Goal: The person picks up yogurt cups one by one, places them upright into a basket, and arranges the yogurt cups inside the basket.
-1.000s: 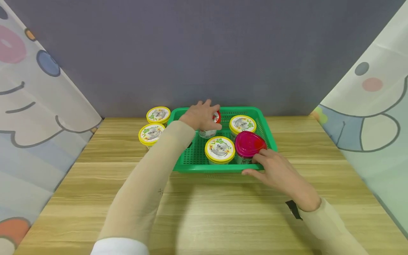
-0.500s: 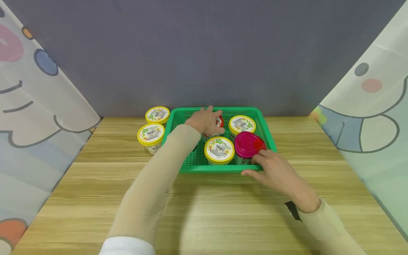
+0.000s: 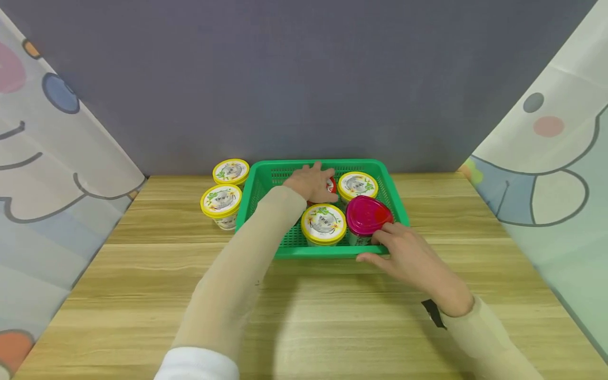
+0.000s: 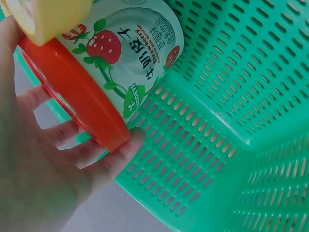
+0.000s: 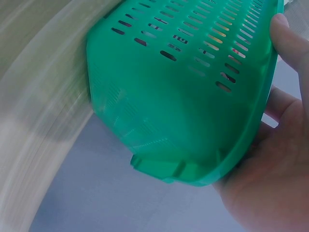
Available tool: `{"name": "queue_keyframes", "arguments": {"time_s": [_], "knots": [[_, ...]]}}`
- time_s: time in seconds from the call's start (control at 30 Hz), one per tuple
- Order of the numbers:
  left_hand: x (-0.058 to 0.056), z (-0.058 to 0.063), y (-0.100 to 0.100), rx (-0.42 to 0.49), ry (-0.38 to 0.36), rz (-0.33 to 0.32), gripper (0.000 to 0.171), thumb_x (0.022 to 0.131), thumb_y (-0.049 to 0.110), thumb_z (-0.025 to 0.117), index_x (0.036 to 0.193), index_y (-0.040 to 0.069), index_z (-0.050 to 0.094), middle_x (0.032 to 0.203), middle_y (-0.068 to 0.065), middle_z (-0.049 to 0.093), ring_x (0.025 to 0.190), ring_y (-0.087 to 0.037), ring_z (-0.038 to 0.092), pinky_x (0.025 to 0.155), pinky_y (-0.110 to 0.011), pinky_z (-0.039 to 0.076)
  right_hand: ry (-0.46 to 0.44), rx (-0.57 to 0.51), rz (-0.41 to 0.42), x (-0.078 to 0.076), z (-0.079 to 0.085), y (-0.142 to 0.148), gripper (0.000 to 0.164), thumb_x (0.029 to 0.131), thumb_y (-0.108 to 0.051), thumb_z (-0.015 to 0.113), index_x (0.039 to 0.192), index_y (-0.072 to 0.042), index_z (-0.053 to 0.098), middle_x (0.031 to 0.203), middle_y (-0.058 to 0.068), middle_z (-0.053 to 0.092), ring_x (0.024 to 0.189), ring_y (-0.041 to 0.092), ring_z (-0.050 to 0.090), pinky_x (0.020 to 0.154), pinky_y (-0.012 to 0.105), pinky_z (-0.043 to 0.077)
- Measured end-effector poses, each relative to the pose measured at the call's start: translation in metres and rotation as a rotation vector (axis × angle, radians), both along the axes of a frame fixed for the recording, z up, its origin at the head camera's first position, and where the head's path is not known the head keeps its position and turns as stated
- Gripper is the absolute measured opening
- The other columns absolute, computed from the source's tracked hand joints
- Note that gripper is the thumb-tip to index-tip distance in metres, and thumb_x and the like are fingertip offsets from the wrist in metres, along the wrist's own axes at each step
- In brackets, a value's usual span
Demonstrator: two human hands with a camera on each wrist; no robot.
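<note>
My left hand [image 3: 313, 183] holds a strawberry-flavour cup [image 4: 135, 53] by its red lid, with the fingers round the rim in the left wrist view. From above, only a bit of that lid shows. The cup is inside a green perforated basket [image 3: 313, 253]. Two yellow-lidded cups [image 3: 324, 224] and a cup with a magenta heart-like lid [image 3: 364, 214] also stand in the basket. My right hand [image 3: 408, 256] grips the basket's front right rim, thumb outside and fingers over the edge, beside the magenta lid.
Two more yellow-lidded cups [image 3: 221, 201] stand on the wooden table [image 3: 323, 327], left of the basket. A dark grey panel [image 3: 304, 79] rises behind the basket. Cartoon-printed curtains [image 3: 541, 174] flank the table on both sides.
My left hand has shifted right within the basket, bringing the red-lidded strawberry cup closer to the yellow-lidded cups. My right hand keeps its grip on the rim.
</note>
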State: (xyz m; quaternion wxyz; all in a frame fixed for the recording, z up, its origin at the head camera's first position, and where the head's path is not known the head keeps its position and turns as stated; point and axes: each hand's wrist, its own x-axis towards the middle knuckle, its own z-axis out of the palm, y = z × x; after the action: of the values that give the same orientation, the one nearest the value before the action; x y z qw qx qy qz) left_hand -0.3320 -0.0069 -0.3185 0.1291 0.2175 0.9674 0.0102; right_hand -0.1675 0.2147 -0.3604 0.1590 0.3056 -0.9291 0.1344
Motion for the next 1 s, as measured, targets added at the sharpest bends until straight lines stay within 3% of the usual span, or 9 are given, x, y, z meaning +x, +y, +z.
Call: {"name": "queue_keyframes", "arguments": {"time_s": [0.27,0.6,0.83,1.0], "knots": [[0.0001,-0.0027,0.004,-0.002,-0.024,0.007,0.079,0.094,0.057,0.055,0.161,0.028,0.027,0.166,-0.016,0.017,0.147,-0.042,0.026,0.116,-0.054,0.029,-0.006,0.007,-0.015,0.0003,-0.0009,-0.0011,0.04,0.082,-0.049,0.082,0.085,-0.011,0.069,0.081,-0.003,0.058,0.073,0.013,0.053,0.067,0.035,0.051],[0.0006,-0.0016,0.0039,-0.003,-0.031,0.019,0.081,0.092,0.06,0.057,0.161,0.03,0.028,0.163,-0.015,0.022,0.142,-0.039,0.032,0.11,-0.054,0.036,-0.012,0.018,-0.022,-0.0006,-0.0016,-0.0006,0.039,0.082,-0.048,0.082,0.085,-0.012,0.069,0.081,-0.004,0.058,0.073,0.013,0.052,0.067,0.035,0.05],[0.0039,-0.0015,0.0035,-0.003,-0.035,0.036,0.081,0.093,0.062,0.056,0.162,0.032,0.026,0.167,-0.014,0.014,0.151,-0.038,0.018,0.116,-0.056,0.029,-0.013,0.016,-0.022,-0.0005,-0.0015,-0.0007,0.038,0.081,-0.047,0.083,0.085,-0.012,0.069,0.081,-0.004,0.058,0.073,0.012,0.052,0.067,0.034,0.05],[0.0048,-0.0028,0.0035,-0.025,-0.014,0.034,0.084,0.092,0.069,0.054,0.162,0.034,0.025,0.167,-0.013,0.015,0.153,-0.038,0.016,0.117,-0.059,0.024,-0.016,0.02,-0.024,-0.0005,-0.0025,-0.0004,0.038,0.081,-0.047,0.082,0.085,-0.012,0.069,0.081,-0.004,0.058,0.073,0.012,0.052,0.067,0.035,0.05]]}}
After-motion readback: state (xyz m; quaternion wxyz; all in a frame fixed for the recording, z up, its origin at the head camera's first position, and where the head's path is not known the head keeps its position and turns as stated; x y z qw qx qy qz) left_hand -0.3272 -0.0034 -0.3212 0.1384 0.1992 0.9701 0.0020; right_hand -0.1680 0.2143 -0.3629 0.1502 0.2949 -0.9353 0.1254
